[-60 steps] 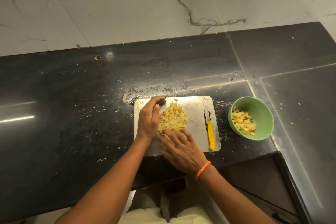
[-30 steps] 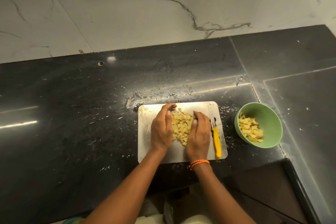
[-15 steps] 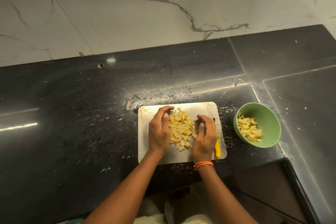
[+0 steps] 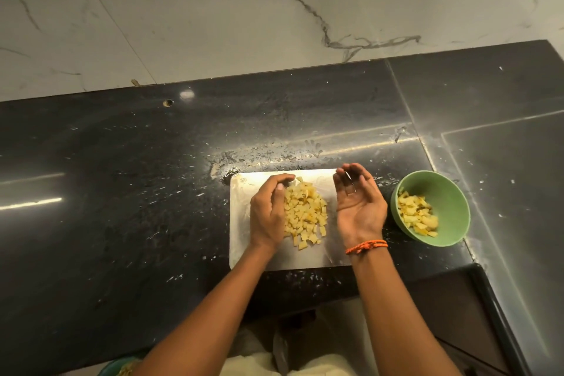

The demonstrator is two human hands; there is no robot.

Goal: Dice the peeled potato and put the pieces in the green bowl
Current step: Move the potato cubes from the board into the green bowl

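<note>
diced potato pile (image 4: 305,213) on steel cutting board (image 4: 244,241). left hand (image 4: 268,214) cupped against the pile's left edge, fingers curved, apparently grasping nothing. right hand (image 4: 358,204) palm up, relaxed, empty, between pile and green bowl (image 4: 448,192), which holds more dice.

Just one view, head-mounted, looking steeply down and forward over the black polished stone counter (image 4: 122,192) toward the white veined marble wall (image 4: 213,24). Fairly close, wide-angle; near edge of the counter low in frame, right corner included.
</note>
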